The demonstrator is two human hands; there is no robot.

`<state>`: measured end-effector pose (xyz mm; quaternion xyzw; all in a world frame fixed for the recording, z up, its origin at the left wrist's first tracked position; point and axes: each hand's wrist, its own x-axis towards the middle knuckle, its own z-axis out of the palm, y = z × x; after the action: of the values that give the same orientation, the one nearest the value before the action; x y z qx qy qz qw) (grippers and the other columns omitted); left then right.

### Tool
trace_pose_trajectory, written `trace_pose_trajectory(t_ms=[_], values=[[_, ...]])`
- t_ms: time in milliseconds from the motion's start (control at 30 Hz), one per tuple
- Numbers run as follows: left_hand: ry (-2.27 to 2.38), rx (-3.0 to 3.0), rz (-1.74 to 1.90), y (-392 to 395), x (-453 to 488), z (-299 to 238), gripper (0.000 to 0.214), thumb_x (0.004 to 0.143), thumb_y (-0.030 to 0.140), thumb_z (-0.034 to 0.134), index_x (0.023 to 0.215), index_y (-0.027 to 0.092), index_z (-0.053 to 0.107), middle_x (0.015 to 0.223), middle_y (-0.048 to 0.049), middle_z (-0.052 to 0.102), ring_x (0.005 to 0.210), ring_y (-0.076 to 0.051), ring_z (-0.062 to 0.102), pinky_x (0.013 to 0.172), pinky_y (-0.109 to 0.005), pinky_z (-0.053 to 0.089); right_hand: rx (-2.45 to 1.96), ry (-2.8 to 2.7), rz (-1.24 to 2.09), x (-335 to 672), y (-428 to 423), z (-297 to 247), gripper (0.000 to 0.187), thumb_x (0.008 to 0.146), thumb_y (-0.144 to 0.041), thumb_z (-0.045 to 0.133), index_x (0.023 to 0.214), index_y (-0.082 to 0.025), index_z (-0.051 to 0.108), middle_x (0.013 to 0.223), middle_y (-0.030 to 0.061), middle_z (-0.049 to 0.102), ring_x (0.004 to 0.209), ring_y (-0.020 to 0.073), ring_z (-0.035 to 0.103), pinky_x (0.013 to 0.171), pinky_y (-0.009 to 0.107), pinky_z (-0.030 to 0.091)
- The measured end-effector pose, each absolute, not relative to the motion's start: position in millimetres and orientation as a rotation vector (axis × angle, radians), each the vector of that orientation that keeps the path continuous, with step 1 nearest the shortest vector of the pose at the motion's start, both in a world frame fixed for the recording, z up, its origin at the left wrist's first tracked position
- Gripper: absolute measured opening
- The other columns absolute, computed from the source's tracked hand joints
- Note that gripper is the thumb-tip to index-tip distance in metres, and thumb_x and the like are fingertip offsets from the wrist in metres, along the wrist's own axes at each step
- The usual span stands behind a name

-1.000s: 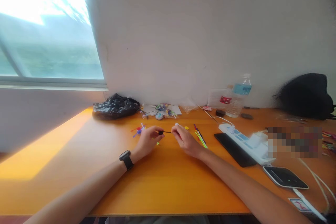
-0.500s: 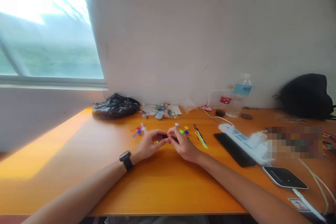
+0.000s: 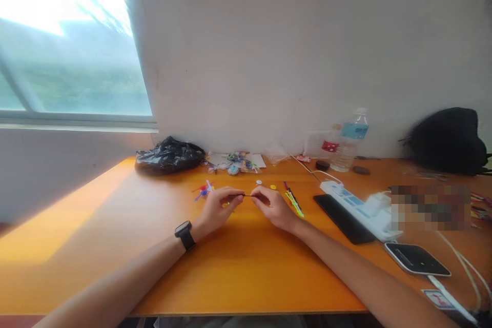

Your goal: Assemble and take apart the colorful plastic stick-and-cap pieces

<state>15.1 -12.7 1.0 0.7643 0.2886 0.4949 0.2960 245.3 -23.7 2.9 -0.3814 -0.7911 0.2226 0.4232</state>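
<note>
A thin dark stick (image 3: pixel 247 195) bridges the short gap between my two hands above the table. My left hand (image 3: pixel 220 206), below a black wristwatch (image 3: pixel 185 236), pinches one end of it between thumb and fingers. The other end is in the closed fingertips of my right hand (image 3: pixel 273 208). Beyond my left hand lie small red, blue and white plastic pieces (image 3: pixel 203 191). A white disc (image 3: pixel 259 182) and a yellow disc (image 3: pixel 273 187) lie behind my right hand. Several thin coloured sticks (image 3: pixel 294 200) lie to its right.
At the back stand a black plastic bag (image 3: pixel 169 156), bagged small colourful parts (image 3: pixel 240 159) and a water bottle (image 3: pixel 348 141). On the right are a black phone-like slab (image 3: pixel 344 219), a white power strip (image 3: pixel 359 210), a charging pad (image 3: pixel 417 260) with cables and a black bag (image 3: pixel 446 141).
My hands have drawn slightly apart, the right one moving a little right. The dark stick now shows between them, and the green and blue discs are now covered by my right hand.
</note>
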Motion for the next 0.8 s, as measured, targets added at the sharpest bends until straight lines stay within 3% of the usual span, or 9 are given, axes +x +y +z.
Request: trace_pose_trajectory(t_ms=[267,633,800], values=[[0.781,2.019,1.316,-13,15,1,0.031,0.092,0.042,0.076,0.108,0.016,0.08,0.104,-0.0125,0.08,0.091,-0.023,0.077,0.084,-0.034,0.065,-0.96,-2.042,0.504,249,-32,12,0.02,0.103,-0.034,0.058,0.096,-0.02,0.07,0.084,0.0029,0.069,0.073,0.0168,0.058,0.067,0.029,0.043],[0.84,2.057,1.212,-11,18,-2,0.015,0.094,0.03,0.07,0.101,0.018,0.077,0.096,-0.0076,0.082,0.085,-0.021,0.077,0.079,-0.03,0.063,-0.983,-2.072,0.508,247,-32,10,0.022,0.103,-0.038,0.058,0.1,-0.022,0.073,0.091,0.0039,0.073,0.075,0.0174,0.06,0.069,0.03,0.046],[0.853,2.218,1.034,-12,22,-15,0.011,0.097,0.027,0.066,0.101,0.019,0.074,0.091,-0.0051,0.079,0.08,-0.018,0.073,0.076,-0.029,0.058,-1.208,-2.052,0.349,269,0,16,0.03,0.109,-0.042,0.045,0.112,-0.024,0.068,0.1,0.0043,0.072,0.081,0.0189,0.067,0.071,0.031,0.054]])
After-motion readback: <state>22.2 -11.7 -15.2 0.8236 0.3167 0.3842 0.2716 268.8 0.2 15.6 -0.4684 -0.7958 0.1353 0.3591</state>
